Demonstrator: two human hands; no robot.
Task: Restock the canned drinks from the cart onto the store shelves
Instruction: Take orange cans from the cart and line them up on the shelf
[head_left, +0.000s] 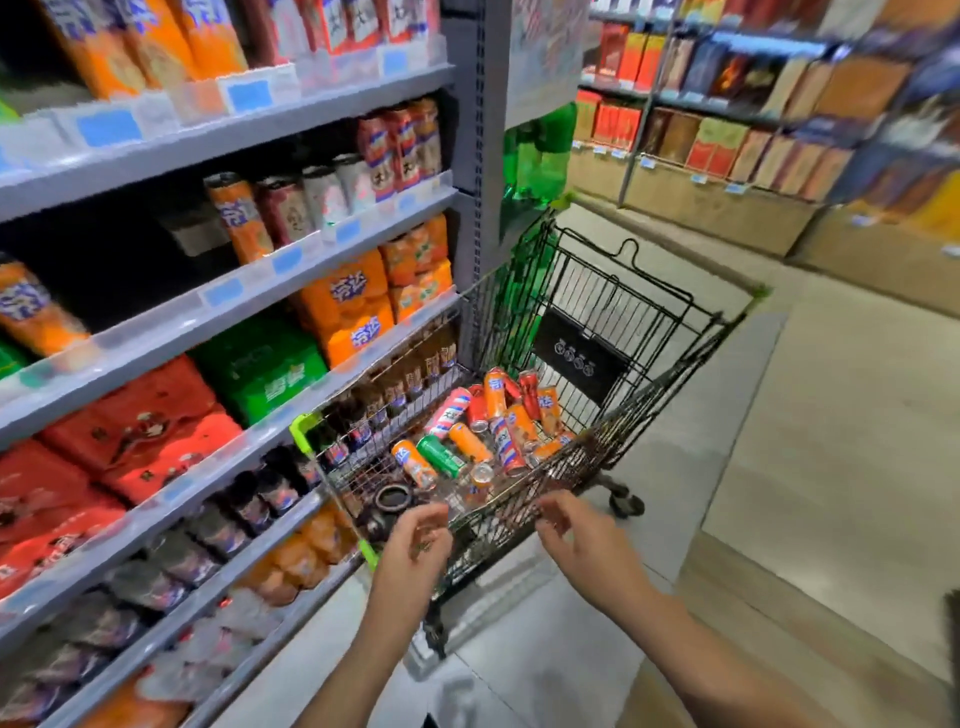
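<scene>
A black wire cart (670, 332) with green corner guards stands beside the shelves. In its basket lie several loose cans (498, 421): orange, red, striped white, and one green can (441, 456). My left hand (415, 545) hovers at the cart's near rim, fingers loosely curled, holding nothing. My right hand (576, 540) hangs just right of it, also at the near rim, fingers relaxed and empty. On the middle shelf (291, 260) to the left stand upright cans, orange (240, 218), dark red and white.
Grey shelving on the left holds orange, green and red multipacks (343, 306) and dark bottles lower down. Green bottles (540, 150) stand past the shelf end. Shelves of boxed goods (727, 135) line the far aisle. Tiled floor (779, 467) lies to the right of the cart.
</scene>
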